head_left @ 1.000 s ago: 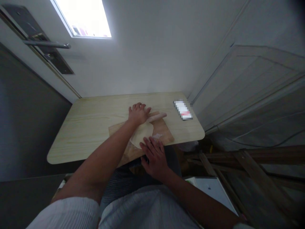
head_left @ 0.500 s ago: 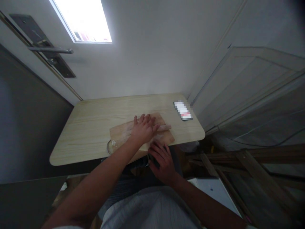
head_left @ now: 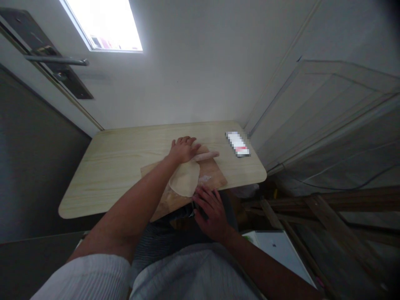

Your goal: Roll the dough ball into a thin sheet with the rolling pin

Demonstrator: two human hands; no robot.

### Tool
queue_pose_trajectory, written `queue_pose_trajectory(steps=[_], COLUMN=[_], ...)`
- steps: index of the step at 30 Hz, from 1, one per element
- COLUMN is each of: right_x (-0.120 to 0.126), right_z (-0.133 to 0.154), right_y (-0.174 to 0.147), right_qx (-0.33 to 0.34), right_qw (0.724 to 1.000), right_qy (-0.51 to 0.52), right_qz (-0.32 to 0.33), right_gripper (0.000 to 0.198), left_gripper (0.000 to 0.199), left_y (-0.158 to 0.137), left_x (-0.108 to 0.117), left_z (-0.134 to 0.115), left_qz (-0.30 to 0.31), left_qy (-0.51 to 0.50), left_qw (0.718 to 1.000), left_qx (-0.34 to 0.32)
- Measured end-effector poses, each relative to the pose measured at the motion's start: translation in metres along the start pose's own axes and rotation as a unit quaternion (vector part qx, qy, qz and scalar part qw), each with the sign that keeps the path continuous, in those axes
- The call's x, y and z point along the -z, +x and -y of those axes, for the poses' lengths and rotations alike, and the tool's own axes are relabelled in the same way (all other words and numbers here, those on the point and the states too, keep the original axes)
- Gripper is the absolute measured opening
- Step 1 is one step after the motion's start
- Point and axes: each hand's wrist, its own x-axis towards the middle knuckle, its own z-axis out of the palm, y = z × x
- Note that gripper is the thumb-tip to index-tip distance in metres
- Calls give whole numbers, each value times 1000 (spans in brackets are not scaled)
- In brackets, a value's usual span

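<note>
My left hand lies palm down across a pale rolling pin, its fingers stretched out and not wrapped round it. The pin's right end sticks out beside the hand; the rest is hidden under it. Below the pin, a thin flat round of dough rests on a wooden board, partly behind my left forearm. At the board's near edge is my right hand, open, with fingers apart and fingertips by the dough's lower right edge. Whether they touch dough or board I cannot tell.
The board sits on a light wood-grain table, overhanging its front edge. A phone lies at the table's right end. Behind stands a white door with a metal handle. Wooden beams are at the right.
My left hand and the rolling pin have moved away from me to the board's far side, uncovering the dough. My right hand has stayed almost still. The view has shifted slightly.
</note>
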Motion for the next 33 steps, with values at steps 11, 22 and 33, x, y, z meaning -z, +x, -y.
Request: queue_pose_trajectory(steps=[11, 22, 33], right_x=[-3, 0, -3], right_z=[7, 7, 4], right_y=[5, 5, 6], right_qx=[-29, -37, -40], right_qw=[1000, 999, 999], right_qy=[-10, -4, -6], right_qz=[2, 11, -20], right_gripper=[48, 49, 54], left_gripper=[60, 48, 58], left_y=[-59, -43, -125], left_x=[4, 19, 4], left_z=[-33, -15, -18], left_qz=[-33, -100, -96], left_qy=[37, -103, 67], left_qw=[999, 989, 986], left_qx=[-10, 30, 118])
